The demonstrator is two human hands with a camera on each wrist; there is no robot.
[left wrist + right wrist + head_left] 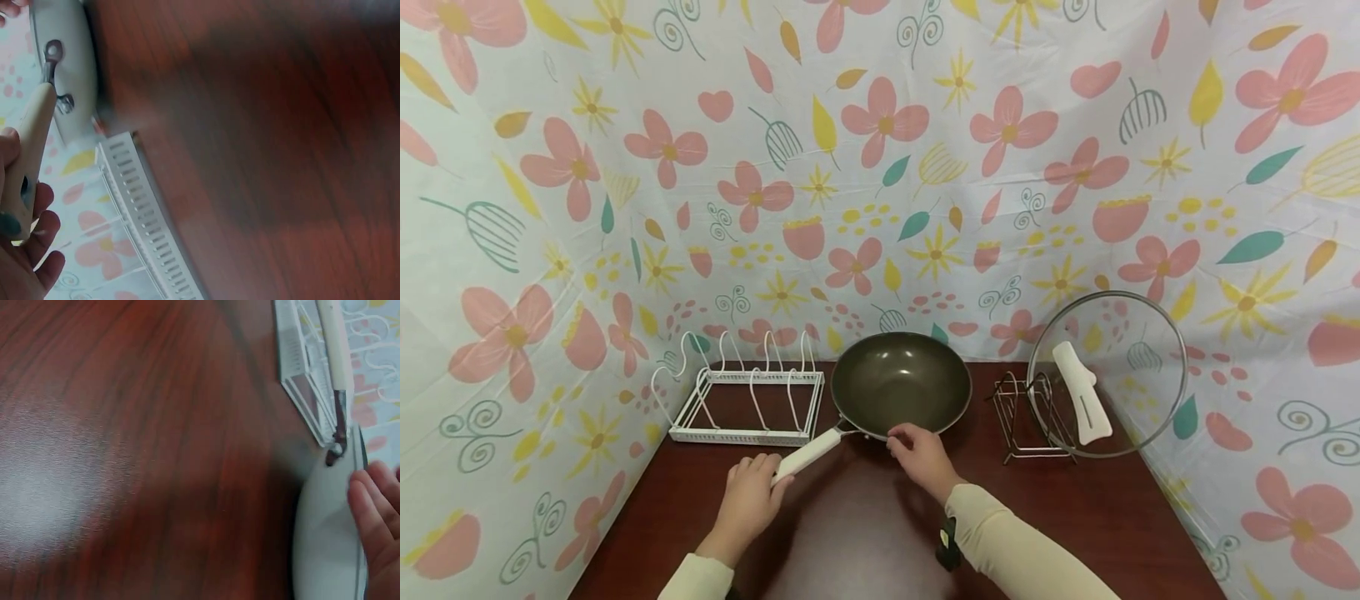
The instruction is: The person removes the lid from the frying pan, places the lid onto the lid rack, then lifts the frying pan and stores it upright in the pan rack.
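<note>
A dark-coated frying pan (pixel 901 379) with a pale outer wall (pixel 328 531) is in the middle of the head view. Its cream handle (pixel 808 456) points toward the near left. My left hand (pixel 748 500) grips that handle near its end, with fingers curled round it in the left wrist view. At the pan's near rim is my right hand (pixel 925 458). The right wrist view shows its fingers (pixel 369 509) fairly straight beside the rim, overlapping it; whether they press on it is unclear, and the thumb cannot be made out there.
Left of the pan stands a white wire rack (pixel 741 435). To its right, a small metal rack (pixel 1037 454) holds a glass lid (pixel 1120 350) upright, with a white handle (pixel 1081 392). A flower-patterned cloth (pixel 880 208) rises behind the dark red wooden table (pixel 850 533).
</note>
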